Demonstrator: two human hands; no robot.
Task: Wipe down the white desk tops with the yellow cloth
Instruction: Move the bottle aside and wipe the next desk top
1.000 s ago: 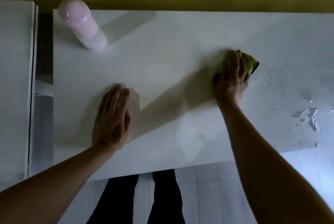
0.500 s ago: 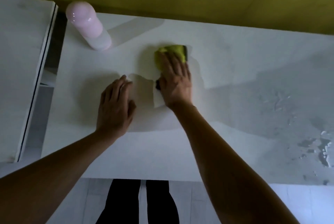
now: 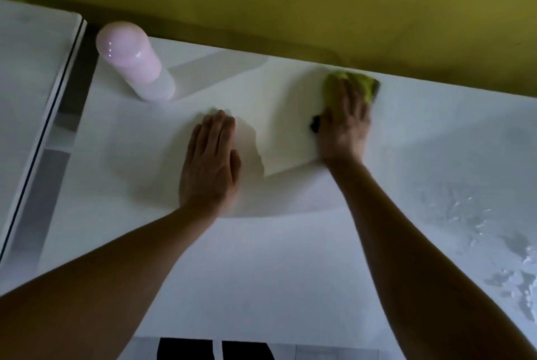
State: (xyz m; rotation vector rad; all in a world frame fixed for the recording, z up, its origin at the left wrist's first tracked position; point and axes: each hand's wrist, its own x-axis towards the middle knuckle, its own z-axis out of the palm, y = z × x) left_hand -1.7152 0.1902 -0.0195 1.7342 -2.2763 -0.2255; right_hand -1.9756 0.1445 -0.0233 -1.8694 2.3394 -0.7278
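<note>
While your right hand (image 3: 344,124) presses flat, fingers straight, on the yellow cloth (image 3: 353,85) at the tabletop's (image 3: 261,258) far edge by the wall, your left hand (image 3: 210,162) lies open, palm down, just beside it, both arms stretched forward.

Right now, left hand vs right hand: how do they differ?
The left hand lies flat on the bare white desk top, holding nothing; the right hand presses the yellow cloth down. The left hand sits nearer the person; the right hand reaches the desk's far edge by the wall. Both are palm down, fingers pointing away.
</note>
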